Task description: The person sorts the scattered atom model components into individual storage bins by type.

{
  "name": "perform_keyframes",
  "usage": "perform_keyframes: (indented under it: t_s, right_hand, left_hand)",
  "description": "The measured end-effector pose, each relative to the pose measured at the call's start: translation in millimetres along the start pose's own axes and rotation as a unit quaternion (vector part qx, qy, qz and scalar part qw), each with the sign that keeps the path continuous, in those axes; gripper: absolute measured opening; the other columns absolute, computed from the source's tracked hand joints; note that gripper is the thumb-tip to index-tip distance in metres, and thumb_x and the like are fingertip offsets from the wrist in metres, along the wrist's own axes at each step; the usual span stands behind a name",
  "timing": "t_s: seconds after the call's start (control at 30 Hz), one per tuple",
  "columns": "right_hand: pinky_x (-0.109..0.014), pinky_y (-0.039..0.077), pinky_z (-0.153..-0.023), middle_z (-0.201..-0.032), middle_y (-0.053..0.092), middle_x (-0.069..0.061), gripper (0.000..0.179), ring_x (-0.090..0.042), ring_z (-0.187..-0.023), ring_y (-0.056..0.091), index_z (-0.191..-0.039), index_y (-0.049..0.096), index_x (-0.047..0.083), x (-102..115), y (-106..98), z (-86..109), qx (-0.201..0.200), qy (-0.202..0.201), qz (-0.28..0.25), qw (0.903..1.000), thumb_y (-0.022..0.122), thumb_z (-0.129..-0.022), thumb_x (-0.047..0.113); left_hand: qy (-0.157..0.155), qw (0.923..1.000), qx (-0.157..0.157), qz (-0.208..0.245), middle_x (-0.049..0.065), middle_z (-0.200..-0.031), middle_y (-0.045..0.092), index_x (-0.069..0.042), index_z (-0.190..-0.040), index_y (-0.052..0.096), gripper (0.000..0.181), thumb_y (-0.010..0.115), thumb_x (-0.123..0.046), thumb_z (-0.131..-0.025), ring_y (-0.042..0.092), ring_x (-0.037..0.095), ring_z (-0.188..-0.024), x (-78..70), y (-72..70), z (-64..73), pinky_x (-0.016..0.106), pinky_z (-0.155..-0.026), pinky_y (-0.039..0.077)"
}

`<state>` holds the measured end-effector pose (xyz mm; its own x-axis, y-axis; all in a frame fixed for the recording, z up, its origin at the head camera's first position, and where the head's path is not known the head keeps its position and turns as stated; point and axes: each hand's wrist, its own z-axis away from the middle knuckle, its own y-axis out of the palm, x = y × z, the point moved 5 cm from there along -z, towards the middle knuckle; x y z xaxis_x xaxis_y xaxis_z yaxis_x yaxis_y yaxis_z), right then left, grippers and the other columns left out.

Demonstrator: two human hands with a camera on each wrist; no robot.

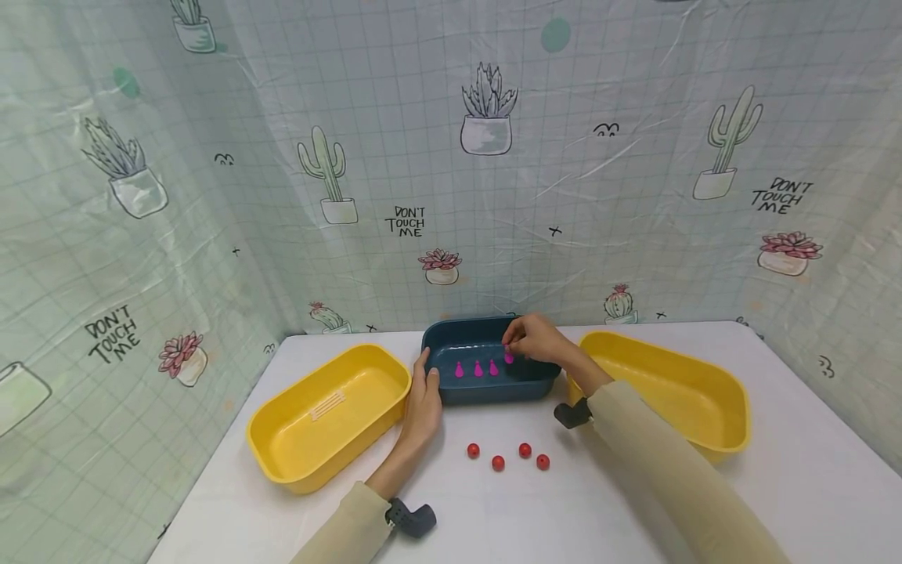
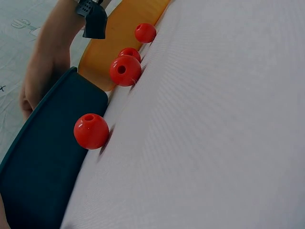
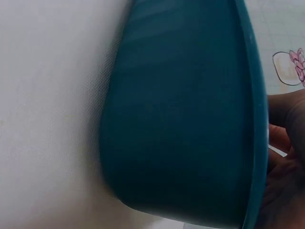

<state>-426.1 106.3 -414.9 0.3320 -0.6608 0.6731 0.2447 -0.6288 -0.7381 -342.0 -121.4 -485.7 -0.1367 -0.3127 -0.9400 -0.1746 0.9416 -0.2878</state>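
Three magenta teardrop-shaped pieces sit in the dark-blue basin; the right hand pinches a fourth piece at their three o'clock. The left hand grips the basin's rim at nine o'clock; four red beads lie at six.

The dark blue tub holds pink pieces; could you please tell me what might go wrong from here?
The pink piece pinched in the right hand might slip, or bump the three pink pieces beside it. The left hand touches the tub, so a push could shift its contents. The loose red beads could roll.
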Motion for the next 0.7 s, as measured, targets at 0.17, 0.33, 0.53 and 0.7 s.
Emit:
perform_keyframes:
  t_s: [0.17, 0.33, 0.53, 0.7]
  right_hand:
    - [-0.026, 0.058, -0.062, -0.088, 0.075, -0.011, 0.016, -0.015, -0.066, 0.063, -0.104, 0.074, -0.006, 0.5, 3.5, -7.3, 0.006, 0.002, 0.029, 0.9995, 0.066, -0.093, 0.001]
    - [-0.026, 0.058, -0.061, -0.085, 0.075, -0.009, 0.016, -0.013, -0.063, 0.063, -0.102, 0.075, -0.004, -0.1, 7.2, -11.5, 0.013, 0.008, 0.053, 0.9985, 0.064, -0.09, -0.002]
    - [-0.026, 0.058, -0.065, -0.084, 0.077, -0.005, 0.018, -0.011, -0.065, 0.064, -0.1, 0.076, 0.0, -4.7, 11.6, -15.5, 0.016, 0.023, 0.092, 0.9954, 0.065, -0.087, -0.002]
    - [-0.026, 0.054, -0.069, -0.083, 0.075, -0.003, 0.014, -0.014, -0.07, 0.061, -0.094, 0.077, 0.004, -7.9, 14.4, -18.0, 0.024, 0.026, 0.122, 0.9919, 0.068, -0.085, 0.0]
  left_hand:
    - [-0.001, 1.0, -0.001, 0.0, 0.005, -0.173, 0.025, -0.022, -0.164, 0.027, 0.052, 0.033, -0.031, -0.113, 0.024, 0.03, -0.16, -0.2, -0.3, -0.3, 0.056, -0.129, 0.02]
    - [-0.002, 1.0, 0.0, 0.002, 0.006, -0.173, 0.025, -0.022, -0.164, 0.026, 0.052, 0.034, -0.03, -0.113, 0.024, 0.03, -0.16, 0.0, 0.2, -0.8, 0.056, -0.129, 0.02]
    - [-0.001, 1.0, 0.001, 0.003, 0.006, -0.173, 0.025, -0.022, -0.164, 0.027, 0.052, 0.034, -0.029, -0.113, 0.024, 0.03, -0.16, 0.2, 0.7, -1.6, 0.055, -0.129, 0.02]
    - [0.0, 1.0, 0.0, 0.002, 0.006, -0.173, 0.025, -0.022, -0.164, 0.027, 0.052, 0.034, -0.027, -0.113, 0.024, 0.03, -0.16, 2.3, 2.1, -2.9, 0.056, -0.129, 0.02]
